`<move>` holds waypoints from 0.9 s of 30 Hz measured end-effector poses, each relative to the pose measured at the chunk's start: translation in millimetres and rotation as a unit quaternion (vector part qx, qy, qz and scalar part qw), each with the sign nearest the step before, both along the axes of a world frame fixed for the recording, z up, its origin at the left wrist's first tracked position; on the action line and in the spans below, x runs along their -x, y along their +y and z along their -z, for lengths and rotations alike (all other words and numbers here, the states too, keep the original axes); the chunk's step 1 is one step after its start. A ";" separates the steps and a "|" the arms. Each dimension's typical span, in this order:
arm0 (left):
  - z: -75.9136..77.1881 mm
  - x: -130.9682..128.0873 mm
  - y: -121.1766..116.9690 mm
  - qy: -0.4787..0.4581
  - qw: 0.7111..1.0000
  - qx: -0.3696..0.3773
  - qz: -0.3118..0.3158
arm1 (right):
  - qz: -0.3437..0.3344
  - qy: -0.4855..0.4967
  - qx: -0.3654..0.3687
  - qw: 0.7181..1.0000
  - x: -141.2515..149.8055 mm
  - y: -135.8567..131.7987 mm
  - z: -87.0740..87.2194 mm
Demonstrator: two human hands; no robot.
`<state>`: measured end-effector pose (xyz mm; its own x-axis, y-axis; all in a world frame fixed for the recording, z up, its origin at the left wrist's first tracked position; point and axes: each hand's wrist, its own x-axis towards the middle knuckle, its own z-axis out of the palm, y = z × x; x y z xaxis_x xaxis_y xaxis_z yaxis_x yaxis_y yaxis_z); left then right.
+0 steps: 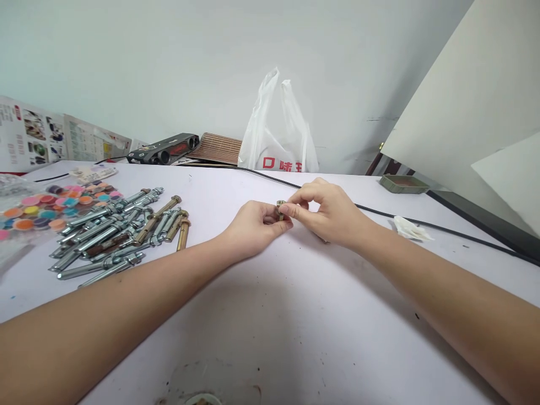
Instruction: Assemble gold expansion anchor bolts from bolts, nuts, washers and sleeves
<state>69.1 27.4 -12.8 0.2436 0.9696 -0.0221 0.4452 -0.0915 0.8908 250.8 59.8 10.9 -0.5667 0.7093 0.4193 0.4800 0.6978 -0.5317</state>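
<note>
Near the middle of the white table, my left hand [253, 229] is closed around an expansion bolt [280, 203]. Only the bolt's nut end shows, pointing up; its shank is mostly hidden behind my fingers. My right hand [324, 211] pinches at that same end with thumb and forefinger, its other fingers curled. To the left lies a heap of silver expansion bolts [112, 228]. Some yellowish brass-coloured bolts [183, 233] lie at the heap's right side, nearest my left forearm.
Colourful small paint pots [46, 208] sit behind the heap, at far left. A white plastic bag [278, 140] stands at the back beside a black device [164, 149]. A black cable [405, 216] crosses the table. Crumpled tissue [411, 229] and a shallow green tray [404, 184] lie right.
</note>
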 end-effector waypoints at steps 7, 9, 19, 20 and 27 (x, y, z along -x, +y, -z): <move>-1.2 0.9 -0.6 -0.001 1.000 -0.002 0.020 | -0.027 0.021 0.004 0.999 0.4 -0.2 6.4; -2.1 1.1 -0.1 0.003 1.000 -0.006 0.028 | -0.053 0.010 -0.028 0.998 0.3 0.0 4.8; -3.5 0.8 1.1 0.024 0.998 -0.013 0.051 | 0.008 -0.049 -0.034 0.998 -7.4 2.4 -3.6; -3.7 0.8 0.7 0.026 0.998 -0.012 0.047 | 0.023 -0.049 -0.048 0.997 -6.6 1.6 -2.9; -3.2 1.6 0.4 0.030 0.997 -0.022 0.074 | -0.005 -0.081 -0.052 0.995 -6.1 -6.2 -6.6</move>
<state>67.5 27.8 -9.5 0.3833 0.9236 0.0002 0.4766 -0.1979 0.8566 256.8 53.6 17.5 -0.6391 0.6613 0.3928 0.5469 0.7498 -0.3725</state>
